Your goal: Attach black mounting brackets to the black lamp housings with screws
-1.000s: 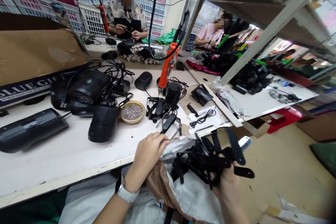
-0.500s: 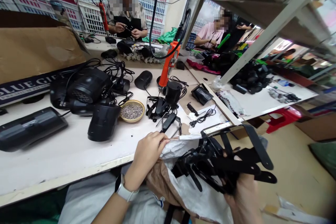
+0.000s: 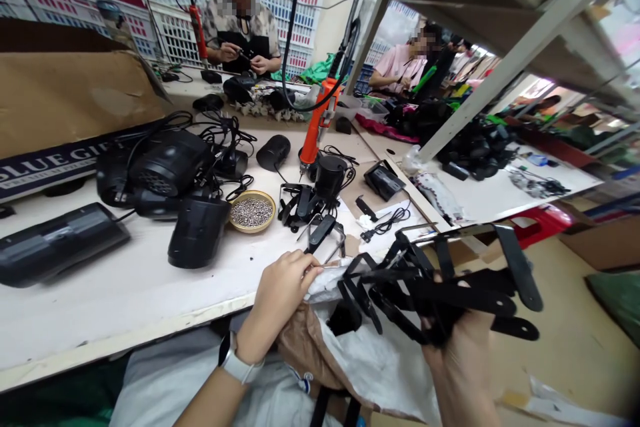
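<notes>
Because the loose bundle of black metal brackets (image 3: 450, 300) sprawls across the lower right of the frame, I judge that it needs a firm, wrapping grip and a slow, level wrist, so that the outer arms neither slip free nor snag the white-and-brown sack (image 3: 383, 363) beneath. My right hand (image 3: 463, 353) curls around the bundle from below; its fingers are partly hidden, so I cannot tell exactly how tightly they close. My left hand (image 3: 283, 287), near the centre bottom, is nearly closed, thumb and fingers pinching the sack's rim beside the edge of the white worktable (image 3: 125, 333). A light, steady pull there should stop the mouth folding inward. I would ease any hooked brackets apart gently rather than yank them. They look flat and dark, bent into squared U-shapes, with rounded tips and small holes, tangled at several angles.
</notes>
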The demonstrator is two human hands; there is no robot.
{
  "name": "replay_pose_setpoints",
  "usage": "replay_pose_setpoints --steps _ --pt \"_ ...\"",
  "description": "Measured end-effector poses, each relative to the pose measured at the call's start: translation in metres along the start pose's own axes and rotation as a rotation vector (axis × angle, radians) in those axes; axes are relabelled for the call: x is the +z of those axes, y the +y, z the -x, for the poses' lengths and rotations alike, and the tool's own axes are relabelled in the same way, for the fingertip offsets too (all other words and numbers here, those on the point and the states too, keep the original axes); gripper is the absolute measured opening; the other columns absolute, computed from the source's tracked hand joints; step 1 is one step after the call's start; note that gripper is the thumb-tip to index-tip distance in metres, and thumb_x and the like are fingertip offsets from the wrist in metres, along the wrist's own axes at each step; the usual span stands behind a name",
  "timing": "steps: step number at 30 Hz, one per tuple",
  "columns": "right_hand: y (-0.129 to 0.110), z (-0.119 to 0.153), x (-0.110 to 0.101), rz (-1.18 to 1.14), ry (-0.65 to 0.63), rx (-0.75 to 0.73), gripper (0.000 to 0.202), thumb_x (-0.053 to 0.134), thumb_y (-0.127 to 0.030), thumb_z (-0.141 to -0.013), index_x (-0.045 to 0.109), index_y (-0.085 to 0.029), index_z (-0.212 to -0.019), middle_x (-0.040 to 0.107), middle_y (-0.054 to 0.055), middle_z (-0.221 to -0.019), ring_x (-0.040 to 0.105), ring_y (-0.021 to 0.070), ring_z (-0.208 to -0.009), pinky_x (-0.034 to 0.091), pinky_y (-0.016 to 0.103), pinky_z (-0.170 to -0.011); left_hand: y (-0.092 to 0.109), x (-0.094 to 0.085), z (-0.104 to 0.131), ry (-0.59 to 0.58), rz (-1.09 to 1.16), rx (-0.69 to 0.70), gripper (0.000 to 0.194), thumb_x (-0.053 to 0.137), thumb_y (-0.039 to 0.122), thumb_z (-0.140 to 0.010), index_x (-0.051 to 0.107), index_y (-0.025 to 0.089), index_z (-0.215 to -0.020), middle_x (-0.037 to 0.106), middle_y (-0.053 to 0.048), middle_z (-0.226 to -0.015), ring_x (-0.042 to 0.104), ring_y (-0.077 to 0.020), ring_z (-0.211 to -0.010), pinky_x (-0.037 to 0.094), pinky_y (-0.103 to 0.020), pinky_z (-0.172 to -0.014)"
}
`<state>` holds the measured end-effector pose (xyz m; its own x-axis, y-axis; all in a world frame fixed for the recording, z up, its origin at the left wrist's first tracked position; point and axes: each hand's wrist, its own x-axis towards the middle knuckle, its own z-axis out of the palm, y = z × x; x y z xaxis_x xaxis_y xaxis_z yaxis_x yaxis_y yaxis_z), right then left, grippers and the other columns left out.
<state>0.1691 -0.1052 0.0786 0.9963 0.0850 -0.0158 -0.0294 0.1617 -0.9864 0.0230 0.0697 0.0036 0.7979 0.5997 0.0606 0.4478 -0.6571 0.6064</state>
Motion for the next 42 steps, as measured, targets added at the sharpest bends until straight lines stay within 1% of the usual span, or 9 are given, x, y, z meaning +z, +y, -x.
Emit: replay_pose_setpoints --steps 3,11,15,19,25,31,37,40,42 --pt "0.000 0.000 0.009 -0.063 0.091 0.080 0.052 0.089 -0.058 -0.057 0.058 -0.020 -0.074 0.055 -0.005 -0.056 0.042 0.0101 -0.038 0.034 0.020 -0.029 -0.001 0.001 0.001 0.008 0.006 0.007 0.016 0.056 0.037 -0.102 0.070 0.029 -0.102 0.072 0.002 -0.102 0.066 -0.0209 -0.101 0.043 -0.031 -0.077" --pt "-0.027 -0.009 0.036 -0.078 -0.020 -0.164 0.043 0.079 -0.056 -0.071 0.058 -0.020 -0.082 0.058 -0.001 -0.075 0.048 0.0107 -0.049 0.031 0.019 -0.034 -0.002 0.002 0.001 0.017 0.024 0.005 0.018 0.055 0.038 -0.102 0.070 0.028 -0.101 0.072 0.001 -0.101 0.066 -0.0209 -0.101 0.043 -0.031 -0.077" --pt "-0.029 -0.027 0.077 -0.209 -0.067 -0.272 0.042 0.072 -0.056 -0.069 0.054 -0.022 -0.083 0.050 -0.004 -0.074 0.040 0.0078 -0.046 0.026 0.019 -0.034 -0.002 0.001 0.001 0.012 0.044 -0.003 0.019 0.054 0.038 -0.103 0.071 0.028 -0.101 0.072 0.001 -0.102 0.066 -0.0210 -0.101 0.044 -0.031 -0.078" --pt "0.001 -0.044 0.130 -0.309 -0.037 -0.184 0.043 0.065 -0.056 -0.069 0.048 -0.025 -0.092 0.049 -0.005 -0.073 0.043 0.0102 -0.048 0.032 0.021 -0.037 -0.002 0.002 0.002 0.012 0.060 -0.012 0.016 0.057 0.038 -0.101 0.071 0.029 -0.101 0.072 0.001 -0.102 0.067 -0.0209 -0.102 0.045 -0.031 -0.080" --pt "0.046 -0.041 0.179 -0.141 -0.408 -0.199 0.052 0.067 -0.059 -0.081 0.056 -0.023 -0.116 0.065 0.002 -0.103 0.064 0.0180 -0.084 0.055 0.027 -0.068 -0.003 0.005 0.000 0.025 0.068 -0.024 0.016 0.059 0.038 -0.100 0.072 0.029 -0.098 0.073 0.002 -0.101 0.068 -0.0206 -0.101 0.047 -0.030 -0.080" --pt "0.035 -0.091 0.209 0.094 -0.659 -0.274 0.048 0.074 -0.054 -0.077 0.067 -0.019 -0.109 0.069 0.005 -0.103 0.064 0.0254 -0.100 0.054 0.041 -0.093 -0.004 0.005 0.000 0.042 0.092 -0.036 0.013 0.060 0.036 -0.100 0.072 0.030 -0.097 0.074 0.003 -0.102 0.068 -0.0195 -0.100 0.048 -0.029 -0.080" --pt "0.047 -0.119 0.216 0.404 -0.654 -0.347 0.060 0.082 -0.052 -0.066 0.066 -0.021 -0.115 0.052 0.014 -0.135 0.046 0.0356 -0.133 0.029 0.051 -0.120 -0.003 0.005 0.001 0.069 0.119 -0.047 0.011 0.063 0.034 -0.098 0.071 0.028 -0.094 0.074 0.001 -0.097 0.068 -0.0195 -0.096 0.046 -0.029 -0.077" --pt "0.048 -0.114 0.201 0.537 -0.732 -0.312 0.073 0.089 -0.052 -0.060 0.066 -0.022 -0.124 0.045 0.016 -0.144 0.044 0.0388 -0.137 0.029 0.054 -0.120 -0.002 0.005 0.001 0.083 0.118 -0.061 0.010 0.064 0.033 -0.097 0.069 0.028 -0.091 0.072 0.003 -0.091 0.067 -0.0187 -0.090 0.044 -0.029 -0.073" --pt "0.035 -0.113 0.188 0.583 -0.819 -0.323 0.069 0.089 -0.049 -0.061 0.069 -0.023 -0.122 0.052 0.014 -0.140 0.048 0.0373 -0.134 0.034 0.054 -0.118 -0.002 0.005 0.000 0.085 0.112 -0.062 0.010 0.064 0.034 -0.097 0.068 0.027 -0.090 0.071 0.003 -0.089 0.067 -0.0185 -0.088 0.043 -0.029 -0.072"
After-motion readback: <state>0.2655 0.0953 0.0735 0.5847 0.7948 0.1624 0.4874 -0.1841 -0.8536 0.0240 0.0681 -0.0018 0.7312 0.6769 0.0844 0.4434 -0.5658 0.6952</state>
